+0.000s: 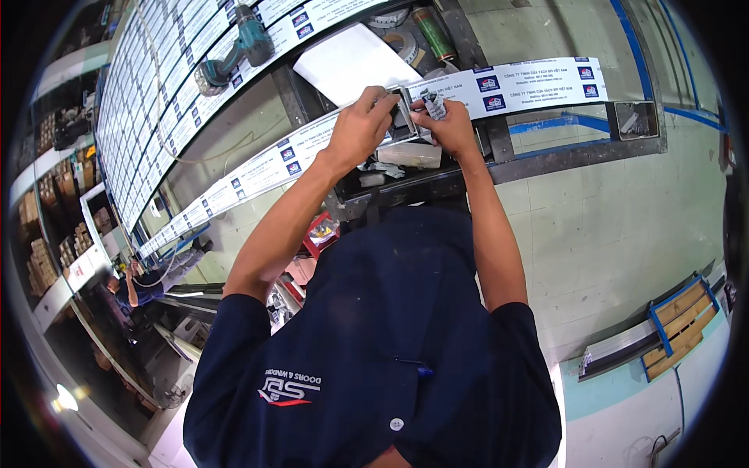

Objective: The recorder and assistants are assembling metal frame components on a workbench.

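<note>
A long profile (261, 171) covered in white printed film runs across a dark metal frame in front of me. My left hand (360, 129) is closed, its fingertips bent over a grey metal edge at a gap in the profile. What they pinch is partly hidden by the fingers. On the other side of the gap, my right hand (452, 129) grips a small grey metal fitting (434, 105) between thumb and fingers, close against the profile. Both hands are only a short way apart.
Beyond lie a teal cordless drill (253, 37) on film-covered panels (175, 58), a white sheet (351, 64), a tape roll (403, 47) and a green can (434, 35). A red box (318, 234) sits below the frame (546, 165). Another person (136, 287) works at far left.
</note>
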Tool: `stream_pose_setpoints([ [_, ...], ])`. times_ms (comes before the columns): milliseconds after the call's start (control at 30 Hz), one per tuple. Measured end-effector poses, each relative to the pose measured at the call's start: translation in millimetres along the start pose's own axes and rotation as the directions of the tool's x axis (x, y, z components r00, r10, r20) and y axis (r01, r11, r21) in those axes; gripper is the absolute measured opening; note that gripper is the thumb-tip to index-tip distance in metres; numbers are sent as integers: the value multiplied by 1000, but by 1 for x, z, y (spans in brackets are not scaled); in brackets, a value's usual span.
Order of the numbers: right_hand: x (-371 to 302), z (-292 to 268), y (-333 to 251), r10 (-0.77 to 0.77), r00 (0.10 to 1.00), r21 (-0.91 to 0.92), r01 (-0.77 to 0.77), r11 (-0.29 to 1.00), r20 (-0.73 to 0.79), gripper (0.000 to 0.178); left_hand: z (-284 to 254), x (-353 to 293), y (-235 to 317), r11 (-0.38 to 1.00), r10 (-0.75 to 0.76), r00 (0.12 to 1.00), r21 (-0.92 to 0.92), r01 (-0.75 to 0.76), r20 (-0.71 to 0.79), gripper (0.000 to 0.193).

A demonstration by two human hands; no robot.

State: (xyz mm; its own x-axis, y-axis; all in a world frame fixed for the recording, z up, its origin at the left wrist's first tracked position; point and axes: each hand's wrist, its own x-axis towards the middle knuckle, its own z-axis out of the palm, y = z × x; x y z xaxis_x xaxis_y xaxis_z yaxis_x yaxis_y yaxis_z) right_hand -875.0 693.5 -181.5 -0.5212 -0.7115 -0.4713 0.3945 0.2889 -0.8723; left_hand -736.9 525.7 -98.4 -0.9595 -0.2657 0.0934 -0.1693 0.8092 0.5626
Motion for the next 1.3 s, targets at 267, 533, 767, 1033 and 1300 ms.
stream_pose_setpoints([
  [267,1,-3,-1,17,1000,-16,-17,1000,-6,26,-4,-2,-1,999,-12,999,-45,14,33,40],
  [533,-8,5,1,-82,996,8,83,997,-46,26,4,8,-23,978,-132,989,-151,141,67,35],
  [767,-8,1,9,-83,996,40,83,996,-14,19,3,20,-9,994,1,996,108,-11,85,30],
  [1033,-8,-2,0,-71,997,-3,71,998,17,18,-16,41,-16,996,-5,953,89,-23,301,28],
  [1300,-16,-1,-23,-316,934,-380,234,895,-168,28,-12,-25,17,991,-132,972,-9,133,-195,20],
])
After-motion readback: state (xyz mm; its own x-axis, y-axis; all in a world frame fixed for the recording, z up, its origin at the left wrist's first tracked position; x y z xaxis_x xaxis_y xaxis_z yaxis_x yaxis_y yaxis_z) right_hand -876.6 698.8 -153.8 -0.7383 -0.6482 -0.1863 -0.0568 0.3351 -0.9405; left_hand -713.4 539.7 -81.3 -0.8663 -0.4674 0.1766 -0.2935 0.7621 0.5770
